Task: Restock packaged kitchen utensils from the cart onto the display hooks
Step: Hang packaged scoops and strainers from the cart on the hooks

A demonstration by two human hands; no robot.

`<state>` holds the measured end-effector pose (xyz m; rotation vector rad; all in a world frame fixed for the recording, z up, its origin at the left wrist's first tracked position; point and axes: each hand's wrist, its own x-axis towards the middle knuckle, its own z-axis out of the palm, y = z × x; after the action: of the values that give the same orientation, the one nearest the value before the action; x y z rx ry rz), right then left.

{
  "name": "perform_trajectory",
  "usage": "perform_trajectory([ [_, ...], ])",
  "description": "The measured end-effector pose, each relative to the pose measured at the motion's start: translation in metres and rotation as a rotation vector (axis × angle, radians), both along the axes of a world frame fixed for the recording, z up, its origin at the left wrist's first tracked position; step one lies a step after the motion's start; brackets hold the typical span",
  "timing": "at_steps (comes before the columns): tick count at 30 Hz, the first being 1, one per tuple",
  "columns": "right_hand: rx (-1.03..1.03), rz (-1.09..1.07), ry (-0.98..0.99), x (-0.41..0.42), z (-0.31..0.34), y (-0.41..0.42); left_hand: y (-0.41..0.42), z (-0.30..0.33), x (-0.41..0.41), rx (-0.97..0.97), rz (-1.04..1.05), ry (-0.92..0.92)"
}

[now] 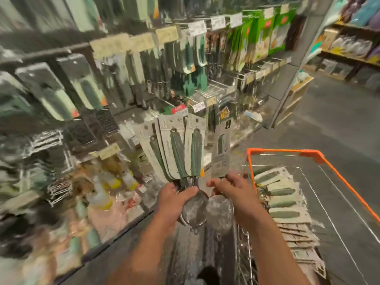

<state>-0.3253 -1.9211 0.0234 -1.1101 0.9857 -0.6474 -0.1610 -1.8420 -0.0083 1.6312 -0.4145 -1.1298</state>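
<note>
Your left hand (174, 199) is gripping three fanned strainers (178, 153), cards up for hooking; your right hand (232, 189) is pinching a fourth strainer (221, 145) beside the cart (287, 154).

A dull grey concrete floor (329, 124) runs across the right half of the frame, and it carries on along the bottom centre. At upper right stand yellow-edged wooden store shelves (349, 56), stacked with blurred bagged goods. A pale grey upright shelving post (314, 44) rises right of centre. The left side is heavily motion-blurred. Light is even and indoor.
</note>
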Motion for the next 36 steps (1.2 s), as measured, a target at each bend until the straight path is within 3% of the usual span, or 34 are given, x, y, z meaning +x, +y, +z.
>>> perform_trajectory([
  [13,-0.026,0.205,0.03,0.164,0.03,0.181,0.226,0.042,0.107,-0.017,0.403,-0.149],
  [17,-0.069,0.299,-0.013,0.213,0.034,0.188,0.245,0.049,0.133,-0.046,0.559,-0.148],
  [21,0.034,0.378,-0.084,0.254,0.034,0.175,0.243,0.055,0.151,-0.084,0.684,-0.109],
  [29,-0.017,0.66,0.048,0.32,0.035,0.124,0.219,0.061,0.188,-0.059,0.869,-0.101],
  [36,-0.072,0.655,0.087,0.36,0.032,0.114,0.224,0.049,0.211,-0.026,1.057,0.037],
])
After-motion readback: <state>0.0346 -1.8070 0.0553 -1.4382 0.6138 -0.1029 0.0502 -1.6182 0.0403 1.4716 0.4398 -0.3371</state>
